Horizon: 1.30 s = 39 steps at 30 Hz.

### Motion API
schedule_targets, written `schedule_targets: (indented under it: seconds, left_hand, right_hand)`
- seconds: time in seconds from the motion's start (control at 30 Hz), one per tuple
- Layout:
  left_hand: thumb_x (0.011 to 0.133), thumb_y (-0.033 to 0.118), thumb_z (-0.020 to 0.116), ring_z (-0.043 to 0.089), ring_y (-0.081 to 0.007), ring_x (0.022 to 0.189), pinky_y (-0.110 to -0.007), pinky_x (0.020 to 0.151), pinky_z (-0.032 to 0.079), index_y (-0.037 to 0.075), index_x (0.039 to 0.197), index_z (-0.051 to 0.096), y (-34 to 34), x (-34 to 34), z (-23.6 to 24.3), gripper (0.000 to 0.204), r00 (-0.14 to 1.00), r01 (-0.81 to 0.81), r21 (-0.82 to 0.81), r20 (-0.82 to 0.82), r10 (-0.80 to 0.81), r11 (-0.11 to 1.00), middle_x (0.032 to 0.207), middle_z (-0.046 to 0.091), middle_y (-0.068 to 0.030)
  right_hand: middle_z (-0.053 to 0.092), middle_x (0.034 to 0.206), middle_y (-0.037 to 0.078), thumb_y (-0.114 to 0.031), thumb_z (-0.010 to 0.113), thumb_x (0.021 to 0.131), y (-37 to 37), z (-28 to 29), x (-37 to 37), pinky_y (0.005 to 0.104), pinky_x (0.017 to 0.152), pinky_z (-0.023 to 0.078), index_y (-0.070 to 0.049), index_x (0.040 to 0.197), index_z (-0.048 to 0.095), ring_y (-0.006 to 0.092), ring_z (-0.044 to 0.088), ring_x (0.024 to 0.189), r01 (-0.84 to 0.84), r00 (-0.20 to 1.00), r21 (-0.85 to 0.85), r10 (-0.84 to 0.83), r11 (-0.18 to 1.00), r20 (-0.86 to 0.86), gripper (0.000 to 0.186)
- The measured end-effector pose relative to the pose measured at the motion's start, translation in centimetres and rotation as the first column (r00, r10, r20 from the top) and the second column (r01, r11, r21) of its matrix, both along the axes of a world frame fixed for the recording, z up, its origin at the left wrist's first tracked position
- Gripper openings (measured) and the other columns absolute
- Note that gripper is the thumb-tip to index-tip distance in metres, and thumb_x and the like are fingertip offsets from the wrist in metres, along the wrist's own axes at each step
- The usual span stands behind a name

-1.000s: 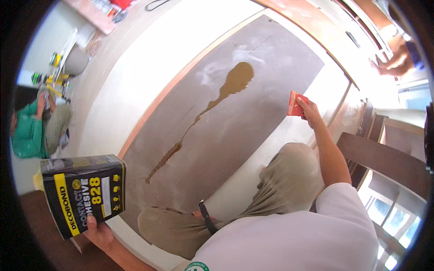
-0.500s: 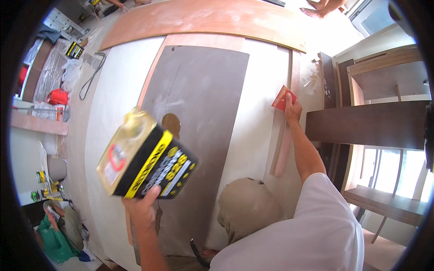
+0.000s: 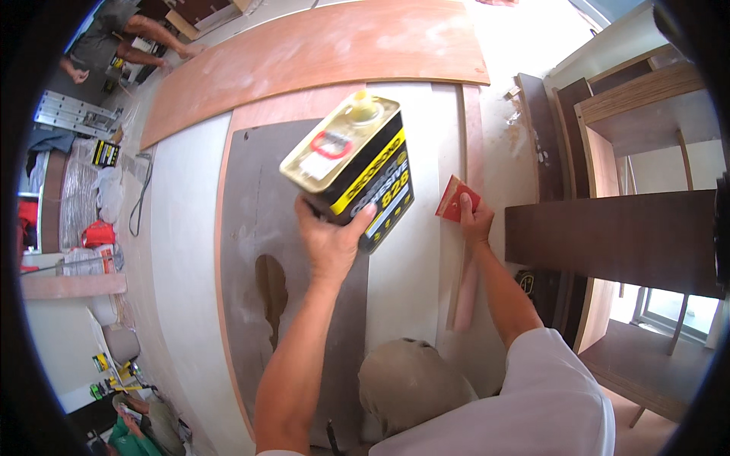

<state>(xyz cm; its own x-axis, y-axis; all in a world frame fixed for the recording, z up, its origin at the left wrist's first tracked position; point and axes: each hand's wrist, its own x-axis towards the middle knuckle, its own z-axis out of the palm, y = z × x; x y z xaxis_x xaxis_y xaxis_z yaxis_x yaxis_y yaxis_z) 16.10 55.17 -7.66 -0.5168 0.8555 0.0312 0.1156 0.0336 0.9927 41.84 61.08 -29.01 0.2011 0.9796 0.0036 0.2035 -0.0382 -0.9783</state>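
Note:
My left hand (image 3: 331, 235) grips the lower part of a rectangular metal glue can (image 3: 372, 182) from beneath. The can has a black and yellow label, and a pale yellow spout rises from its gold top. It is held tilted in the air over a grey laminate sheet (image 3: 251, 197). On that sheet lies an elongated amber puddle of glue (image 3: 270, 285), left of my forearm. To the right, my right hand (image 3: 476, 220) pinches a flat red spreader (image 3: 454, 199) above a narrow wooden strip (image 3: 461, 296).
A long plywood board (image 3: 304, 68) spans the far side. Dark panels (image 3: 608, 235) and a wooden cabinet frame (image 3: 631, 106) stand on the right. One person (image 3: 133, 433) sits at lower left; another's legs (image 3: 156, 38) show far left. A red bag (image 3: 98, 234) lies left.
The glue can in my left hand has moved right and farther away, and its tilt has changed. More of the amber puddle is uncovered. My right hand still holds the spreader; the view has shifted.

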Motion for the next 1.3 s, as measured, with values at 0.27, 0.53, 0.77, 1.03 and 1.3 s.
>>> schedule_targets:
  seconds: [0.27, 0.53, 0.77, 1.03, 1.3]
  left_hand:
    - [0.063, 0.022, 0.091, 0.054, -0.035, 0.117, -0.044, 0.103, 0.043, -0.008, 0.135, 0.04, 11.9, 5.6, -4.5, 0.093, 0.937, 0.005, -0.009, -0.349, -0.008, 1.0, 0.126, 0.051, -0.0219]
    - [0.063, 0.023, 0.09, 0.053, -0.035, 0.117, -0.044, 0.103, 0.043, -0.006, 0.136, 0.037, 17.2, 9.7, -7.1, 0.095, 0.936, 0.001, -0.031, -0.353, -0.012, 1.0, 0.125, 0.05, -0.0211]
    - [0.063, 0.026, 0.09, 0.052, -0.0373, 0.118, -0.045, 0.102, 0.044, -0.005, 0.138, 0.034, 18.3, 11.7, -9.6, 0.099, 0.931, -0.044, -0.016, -0.364, 0.036, 0.999, 0.127, 0.048, -0.0227]
    - [0.064, 0.025, 0.091, 0.047, -0.0385, 0.12, -0.044, 0.108, 0.04, -0.005, 0.136, 0.032, 16.1, 13.6, -9.1, 0.098, 0.936, -0.021, -0.149, -0.351, -0.033, 0.989, 0.127, 0.042, -0.0227]
    - [0.07, 0.032, 0.09, 0.047, -0.0423, 0.131, -0.044, 0.107, 0.044, -0.005, 0.144, 0.034, 10.0, 4.7, -3.0, 0.1, 0.786, 0.169, -0.456, -0.473, -0.398, 0.874, 0.142, 0.041, -0.0263]
  right_hand:
    - [0.068, 0.069, 0.008, -0.029, 0.067, 0.098, 0.0, 1.1, 0.3, 0.0314, 0.058, 0.049, 0.002, 0.087, 0.073, 0.0128, 0.062, 0.064, -0.053, 0.996, 0.039, 0.05, 0.998, 0.08, 0.033]
    - [0.063, 0.064, 0.015, -0.025, 0.066, 0.097, 0.2, 1.4, 0.6, 0.0365, 0.053, 0.046, -0.001, 0.081, 0.07, 0.0251, 0.062, 0.053, -0.078, 0.981, 0.097, 0.059, 0.992, 0.183, 0.029]
    - [0.066, 0.067, 0.013, -0.025, 0.066, 0.098, 0.2, 1.7, 0.0, 0.0353, 0.056, 0.049, 0.0, 0.089, 0.073, 0.0206, 0.064, 0.057, -0.041, 0.981, 0.168, 0.008, 0.985, 0.194, 0.027]
    - [0.072, 0.076, 0.015, -0.026, 0.067, 0.097, -0.3, 0.8, 0.0, 0.0359, 0.062, 0.052, 0.0, 0.097, 0.074, 0.0215, 0.069, 0.064, -0.064, 0.98, 0.121, 0.04, 0.991, 0.193, 0.027]
    - [0.073, 0.081, 0.009, -0.028, 0.063, 0.1, -0.7, 0.1, -0.3, 0.0323, 0.069, 0.054, 0.003, 0.101, 0.072, 0.0154, 0.067, 0.073, -0.113, 0.992, 0.026, 0.111, 0.993, 0.065, 0.032]
